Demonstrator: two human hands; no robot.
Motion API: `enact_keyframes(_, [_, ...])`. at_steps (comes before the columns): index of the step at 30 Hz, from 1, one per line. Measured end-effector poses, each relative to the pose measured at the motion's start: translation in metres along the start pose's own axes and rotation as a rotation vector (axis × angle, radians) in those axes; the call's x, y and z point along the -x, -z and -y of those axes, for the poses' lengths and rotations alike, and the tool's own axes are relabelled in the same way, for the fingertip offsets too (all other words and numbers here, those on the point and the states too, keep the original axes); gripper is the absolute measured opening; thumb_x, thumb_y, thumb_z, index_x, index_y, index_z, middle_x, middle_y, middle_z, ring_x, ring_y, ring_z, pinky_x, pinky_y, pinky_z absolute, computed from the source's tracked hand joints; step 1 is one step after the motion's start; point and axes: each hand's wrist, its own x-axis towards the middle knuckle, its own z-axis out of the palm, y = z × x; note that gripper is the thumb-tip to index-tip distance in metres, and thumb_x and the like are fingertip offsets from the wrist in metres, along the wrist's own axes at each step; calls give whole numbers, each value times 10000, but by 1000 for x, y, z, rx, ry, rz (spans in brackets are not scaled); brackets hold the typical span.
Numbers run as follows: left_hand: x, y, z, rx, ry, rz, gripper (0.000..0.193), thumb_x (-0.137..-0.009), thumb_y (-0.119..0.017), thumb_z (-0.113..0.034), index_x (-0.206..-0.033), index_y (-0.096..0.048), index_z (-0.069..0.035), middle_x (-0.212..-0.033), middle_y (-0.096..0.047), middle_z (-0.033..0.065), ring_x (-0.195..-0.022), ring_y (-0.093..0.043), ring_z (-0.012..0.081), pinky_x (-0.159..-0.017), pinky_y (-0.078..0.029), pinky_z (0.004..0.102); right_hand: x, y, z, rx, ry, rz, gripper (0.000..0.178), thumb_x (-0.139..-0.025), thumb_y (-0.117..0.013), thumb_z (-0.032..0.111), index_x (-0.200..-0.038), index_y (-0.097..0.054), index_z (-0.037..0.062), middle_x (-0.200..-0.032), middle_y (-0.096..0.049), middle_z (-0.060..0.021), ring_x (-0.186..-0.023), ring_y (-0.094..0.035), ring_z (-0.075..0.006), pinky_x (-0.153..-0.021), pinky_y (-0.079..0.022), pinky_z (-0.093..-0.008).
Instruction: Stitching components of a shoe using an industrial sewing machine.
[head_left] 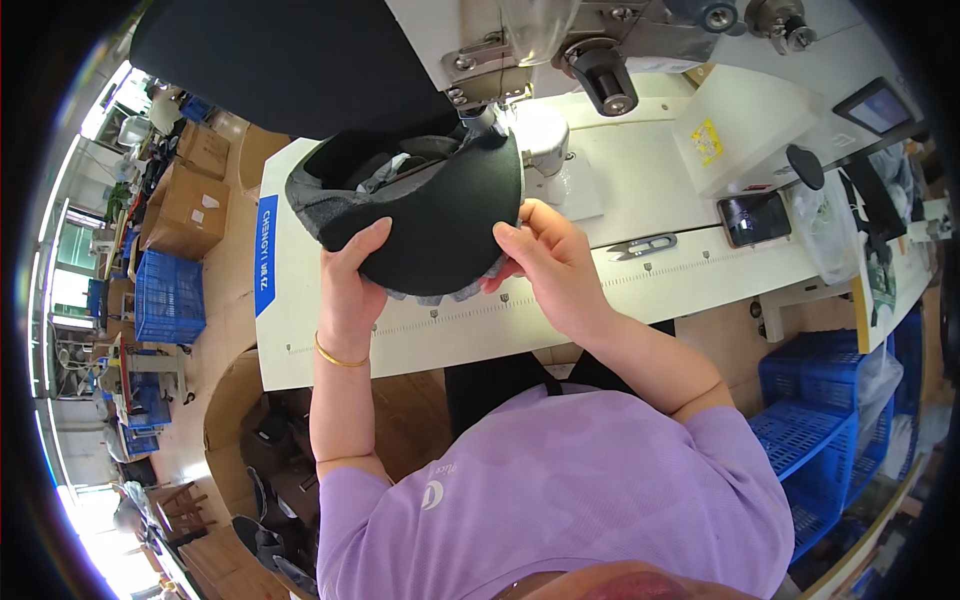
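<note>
A cap with a black curved brim (440, 235) and a grey crown (335, 205) is held up at the sewing machine (590, 40). The brim's far right part lies at the machine's needle area. My left hand (352, 275) is closed on the cap's near left edge, thumb on top of the brim, the other fingers hidden beneath. My right hand (555, 265) pinches the brim's right edge between thumb and fingers. Grey, ruffled fabric shows below the brim between my hands. A black panel (280, 60) covers the area behind the cap.
On the white machine table (420, 340) lie thread snips (643, 246) and a phone (754, 219). A clear plastic bag (825, 235) hangs at the right. Blue crates (810, 400) stand low at the right. A cardboard box (228, 400) holding dark caps sits below left.
</note>
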Motion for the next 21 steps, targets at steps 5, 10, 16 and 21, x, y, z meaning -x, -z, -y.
enact_keyframes(5, [3, 7, 2, -42, -4, 4, 384, -832, -551, -2, -1210, -502, 45, -1139, -607, 161, -1022, -616, 244, -903, -497, 335, 0, -2, 4, -25, 8, -3, 141, -950, -503, 154, -952, -514, 14, -837, -638, -85, -689, -630, -148, -647, -545, -302])
enact_keyframes(10, [3, 0, 1, -12, -9, -32, 300, -836, -577, 17, -1134, -565, 48, -1053, -644, 152, -930, -649, 230, -835, -527, 325, -1, 0, 3, -7, 9, -15, 143, -950, -501, 158, -951, -516, 16, -834, -637, -82, -692, -626, -145, -649, -545, -302])
enact_keyframes(16, [4, -4, 3, -6, -9, -37, 318, -835, -579, 22, -1151, -553, 51, -1072, -637, 156, -948, -644, 227, -841, -524, 323, 1, 1, 6, 0, 7, -31, 143, -950, -495, 153, -950, -518, 12, -839, -633, -77, -697, -618, -138, -645, -538, -299])
enact_keyframes(21, [4, 5, 6, 1, 0, -12, 371, -825, -610, 7, -1187, -535, 41, -1112, -623, 148, -988, -627, 229, -875, -506, 328, 0, 0, 4, -25, 12, -63, 166, -949, -510, 162, -920, -522, 0, -755, -611, -28, -662, -608, -99, -615, -507, -244])
